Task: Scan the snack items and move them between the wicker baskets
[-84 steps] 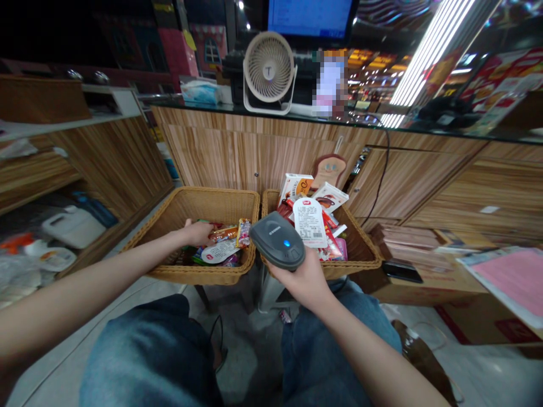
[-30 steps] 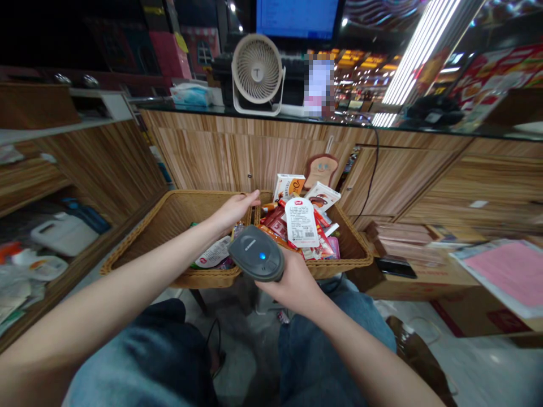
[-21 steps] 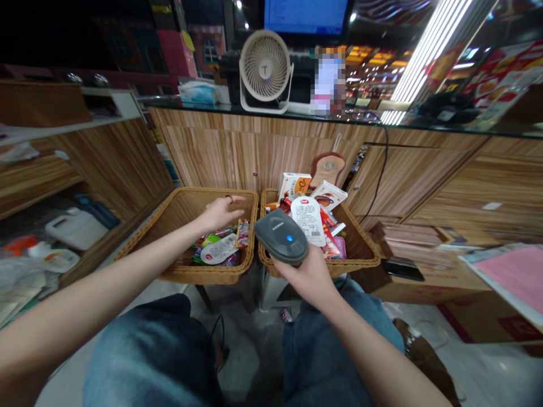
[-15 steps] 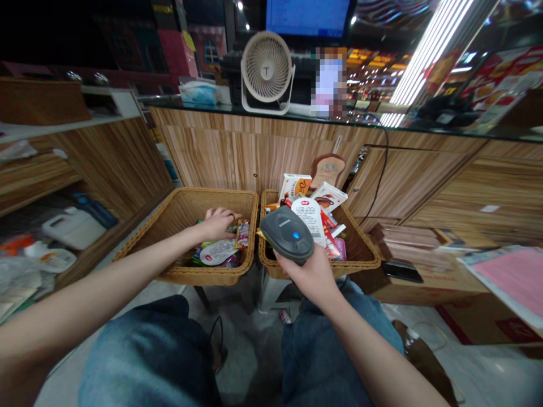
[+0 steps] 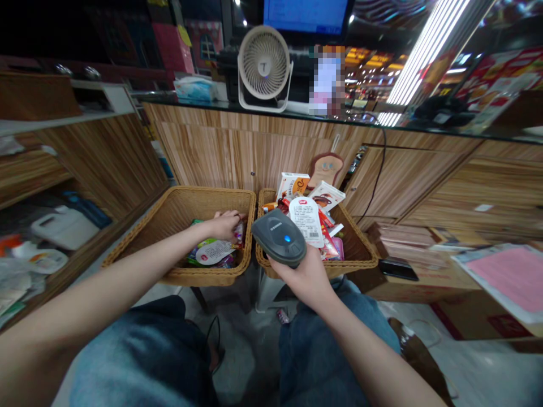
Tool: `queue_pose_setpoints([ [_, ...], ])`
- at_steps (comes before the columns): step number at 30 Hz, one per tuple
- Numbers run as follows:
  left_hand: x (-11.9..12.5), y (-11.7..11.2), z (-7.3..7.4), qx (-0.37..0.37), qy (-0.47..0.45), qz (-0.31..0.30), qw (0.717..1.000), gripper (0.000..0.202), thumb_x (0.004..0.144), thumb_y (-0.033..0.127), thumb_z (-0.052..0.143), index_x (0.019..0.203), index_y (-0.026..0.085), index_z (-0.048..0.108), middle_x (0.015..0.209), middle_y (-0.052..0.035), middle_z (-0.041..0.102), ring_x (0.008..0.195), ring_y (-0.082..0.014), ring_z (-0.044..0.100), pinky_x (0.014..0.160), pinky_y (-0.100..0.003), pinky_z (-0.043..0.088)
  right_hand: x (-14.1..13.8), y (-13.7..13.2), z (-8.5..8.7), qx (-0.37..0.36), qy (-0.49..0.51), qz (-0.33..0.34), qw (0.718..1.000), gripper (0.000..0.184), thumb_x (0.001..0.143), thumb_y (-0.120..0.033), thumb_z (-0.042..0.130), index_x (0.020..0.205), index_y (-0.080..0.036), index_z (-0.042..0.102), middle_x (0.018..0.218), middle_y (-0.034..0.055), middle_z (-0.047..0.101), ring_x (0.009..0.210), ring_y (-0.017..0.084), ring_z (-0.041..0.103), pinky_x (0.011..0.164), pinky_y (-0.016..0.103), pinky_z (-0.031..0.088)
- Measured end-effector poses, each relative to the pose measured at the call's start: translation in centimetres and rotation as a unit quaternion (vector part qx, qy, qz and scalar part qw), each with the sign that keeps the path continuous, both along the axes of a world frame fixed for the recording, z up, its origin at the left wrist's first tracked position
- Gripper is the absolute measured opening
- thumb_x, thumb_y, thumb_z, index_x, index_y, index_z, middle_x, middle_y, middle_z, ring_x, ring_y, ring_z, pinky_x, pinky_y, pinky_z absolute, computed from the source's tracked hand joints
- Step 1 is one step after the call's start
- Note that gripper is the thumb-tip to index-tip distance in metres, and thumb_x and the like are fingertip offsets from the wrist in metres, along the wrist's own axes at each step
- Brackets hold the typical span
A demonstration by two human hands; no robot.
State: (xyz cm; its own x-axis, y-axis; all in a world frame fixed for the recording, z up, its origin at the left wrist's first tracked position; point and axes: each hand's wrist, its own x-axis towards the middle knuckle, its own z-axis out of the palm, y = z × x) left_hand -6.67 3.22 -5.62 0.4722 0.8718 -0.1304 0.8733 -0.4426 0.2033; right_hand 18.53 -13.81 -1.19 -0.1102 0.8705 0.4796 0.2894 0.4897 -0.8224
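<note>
My right hand (image 5: 309, 272) is wrapped around a dark grey barcode scanner (image 5: 280, 234), whose blue light shows on top. The scanner is over the front left of the right wicker basket (image 5: 358, 237). Inside the left wicker basket (image 5: 169, 212), my left hand (image 5: 227, 225) reaches down with curled fingers closed on a shiny snack packet (image 5: 239, 233); the fingertips are partly hidden. Beside that hand lie colourful wrapped snacks and a white oval label card (image 5: 211, 252). The right basket holds a white rounded label card (image 5: 306, 220), an orange and white box (image 5: 293, 185) and another white box (image 5: 327, 196).
Behind the baskets rises a wood-grain counter (image 5: 203, 141) carrying a white fan (image 5: 263, 65) and a monitor (image 5: 303, 14). A bread-shaped plush (image 5: 326, 168) hangs in front. At right, a black phone (image 5: 397, 269) lies on a cardboard box (image 5: 441, 282). A white jug (image 5: 61, 226) sits on the left shelf.
My left hand has moved slightly right and curled over the shiny packet at the basket's right side. The scanner has shifted slightly left in my right hand. The whole view has shifted a little.
</note>
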Motion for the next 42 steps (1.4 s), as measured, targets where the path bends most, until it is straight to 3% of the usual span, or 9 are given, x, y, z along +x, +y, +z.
queue_pose_setpoints([
  [3, -1.9, -0.9, 1.5, -0.001, -0.159, 0.023, 0.987, 0.095, 0.058, 0.040, 0.084, 0.146, 0.018, 0.056, 0.137, -0.0163, 0.062, 0.133, -0.0373, 0.055, 0.115, -0.052, 0.040, -0.1, -0.1, 0.2, 0.003, -0.003, 0.008, 1.000, 0.011, 0.079, -0.024, 0.069, 0.088, -0.019, 0.073, 0.090, 0.0074, 0.081, 0.081, 0.025, 0.074, 0.081, 0.039, 0.061],
  [6, -3.5, -2.9, 3.2, -0.067, -0.353, 0.039, 0.932, 0.095, 0.064, 0.042, 0.085, 0.150, 0.020, 0.052, 0.130, -0.0121, 0.068, 0.127, -0.0306, 0.062, 0.114, -0.047, 0.045, -0.1, -0.2, 0.3, -0.001, 0.001, 0.019, 1.000, 0.013, 0.079, -0.021, 0.070, 0.091, -0.019, 0.074, 0.093, 0.0073, 0.082, 0.083, 0.025, 0.075, 0.083, 0.039, 0.062],
  [9, -4.3, -5.3, 4.4, -0.115, -0.479, 0.065, 0.868, 0.089, 0.067, 0.038, 0.086, 0.149, 0.027, 0.054, 0.143, -0.0108, 0.064, 0.131, -0.0285, 0.061, 0.114, -0.045, 0.047, -0.3, -0.2, 0.2, -0.009, 0.005, 0.035, 0.999, 0.015, 0.079, -0.021, 0.071, 0.094, -0.019, 0.074, 0.096, 0.0067, 0.082, 0.086, 0.025, 0.075, 0.085, 0.039, 0.062],
  [12, -4.4, -7.2, 5.3, -0.104, -0.529, 0.078, 0.838, 0.088, 0.065, 0.036, 0.088, 0.147, 0.030, 0.058, 0.156, -0.0101, 0.054, 0.139, -0.0310, 0.055, 0.114, -0.042, 0.049, -0.4, -0.3, 0.1, -0.022, 0.006, 0.068, 0.997, 0.021, 0.081, -0.020, 0.071, 0.101, -0.019, 0.075, 0.102, 0.0063, 0.082, 0.091, 0.026, 0.076, 0.089, 0.039, 0.062],
  [20, -4.7, -8.5, 7.3, -0.095, -0.485, 0.011, 0.869, 0.092, 0.062, 0.027, 0.092, 0.147, 0.032, 0.059, 0.155, -0.0099, 0.056, 0.143, -0.0336, 0.053, 0.117, -0.045, 0.047, -0.3, -0.4, 0.3, -0.034, -0.043, 0.123, 0.991, 0.029, 0.078, -0.014, 0.073, 0.106, -0.020, 0.076, 0.112, 0.0059, 0.081, 0.103, 0.027, 0.075, 0.097, 0.039, 0.059],
  [29, -4.5, -7.9, 7.2, -0.102, -0.486, 0.008, 0.868, 0.092, 0.065, 0.027, 0.090, 0.150, 0.031, 0.055, 0.144, -0.0107, 0.063, 0.130, -0.0311, 0.061, 0.108, -0.044, 0.053, -0.1, -0.6, 0.3, -0.022, -0.030, 0.132, 0.991, 0.026, 0.080, -0.013, 0.072, 0.105, -0.019, 0.075, 0.108, 0.0053, 0.081, 0.098, 0.025, 0.076, 0.094, 0.038, 0.060],
  [33, -1.8, -7.4, 7.4, -0.076, -0.463, 0.004, 0.883, 0.091, 0.069, 0.033, 0.088, 0.152, 0.029, 0.051, 0.141, -0.0109, 0.064, 0.126, -0.0296, 0.062, 0.109, -0.047, 0.051, -0.1, -0.9, 0.5, 0.003, -0.016, 0.138, 0.990, 0.026, 0.081, -0.017, 0.073, 0.106, -0.020, 0.073, 0.105, 0.0052, 0.081, 0.094, 0.025, 0.076, 0.090, 0.036, 0.061],
  [37, 2.6, -5.6, 7.4, 0.014, -0.418, -0.042, 0.907, 0.091, 0.073, 0.041, 0.084, 0.154, 0.022, 0.048, 0.150, -0.0142, 0.058, 0.135, -0.0326, 0.057, 0.119, -0.050, 0.040, -0.1, -1.1, 0.8, 0.017, -0.012, 0.133, 0.991, 0.020, 0.081, -0.021, 0.072, 0.101, -0.021, 0.071, 0.098, 0.0049, 0.079, 0.088, 0.024, 0.075, 0.084, 0.034, 0.061],
  [42, 6.9, -1.0, 6.7, 0.136, -0.356, -0.083, 0.921, 0.086, 0.080, 0.035, 0.075, 0.157, 0.014, 0.042, 0.170, -0.0211, 0.032, 0.153, -0.0351, 0.040, 0.127, -0.050, 0.028, 0.0, -1.0, 1.1, 0.027, -0.013, 0.118, 0.993, 0.016, 0.080, -0.021, 0.070, 0.096, -0.021, 0.068, 0.093, 0.0040, 0.079, 0.083, 0.023, 0.073, 0.080, 0.033, 0.061],
])
